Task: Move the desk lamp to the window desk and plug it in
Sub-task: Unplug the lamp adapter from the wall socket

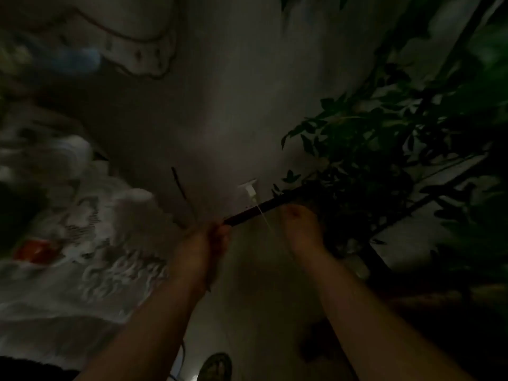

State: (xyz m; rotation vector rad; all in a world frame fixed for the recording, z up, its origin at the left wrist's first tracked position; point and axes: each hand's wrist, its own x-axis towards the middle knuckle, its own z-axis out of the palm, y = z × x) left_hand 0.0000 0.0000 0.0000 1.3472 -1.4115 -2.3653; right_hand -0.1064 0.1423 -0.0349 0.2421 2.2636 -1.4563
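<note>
1. Patterned shoe (215,367) at bottom edge, on the floor.
2. Left hand (202,246) fist-closed round a dark strip (255,211).
3. Right hand (302,226) near that strip; grip unclear.
4. White plug (250,192) in the wall outlet (247,185), thin cord (265,222) hanging; houseplant (384,149) right. Lamp itself not identifiable.

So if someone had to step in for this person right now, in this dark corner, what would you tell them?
Left hand: closed around the near end of a thin dark bar that runs along the foot of the wall; too dim to say what the bar is.
Right hand: low beside the leafy green houseplant, fingers hidden, grip unclear.
White plug sits in the white wall socket, and a thin pale cord drops from it between the hands.
Done: something is plugged in; whether it is the lamp's cord cannot be told.
Left: find the lamp, not in view, and confirm it works.
</note>
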